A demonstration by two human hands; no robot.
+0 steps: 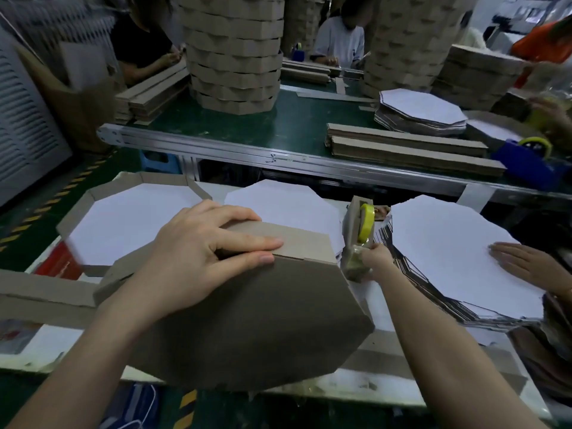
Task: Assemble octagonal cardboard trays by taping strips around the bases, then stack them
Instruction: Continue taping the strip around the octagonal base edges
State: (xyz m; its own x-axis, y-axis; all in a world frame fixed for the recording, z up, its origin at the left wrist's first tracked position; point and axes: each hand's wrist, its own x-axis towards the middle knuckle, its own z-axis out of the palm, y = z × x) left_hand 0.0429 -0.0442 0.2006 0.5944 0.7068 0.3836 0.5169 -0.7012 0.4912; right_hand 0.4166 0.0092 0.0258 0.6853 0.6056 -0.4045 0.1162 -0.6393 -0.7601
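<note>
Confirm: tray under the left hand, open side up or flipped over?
Flipped over. The tray shows its plain brown base upward, while the left hand presses the side strip at its far edge.

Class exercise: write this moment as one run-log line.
left hand: presses strip onto brown base | right hand: grips tape dispenser | stage: taping strip, not stacked
</note>
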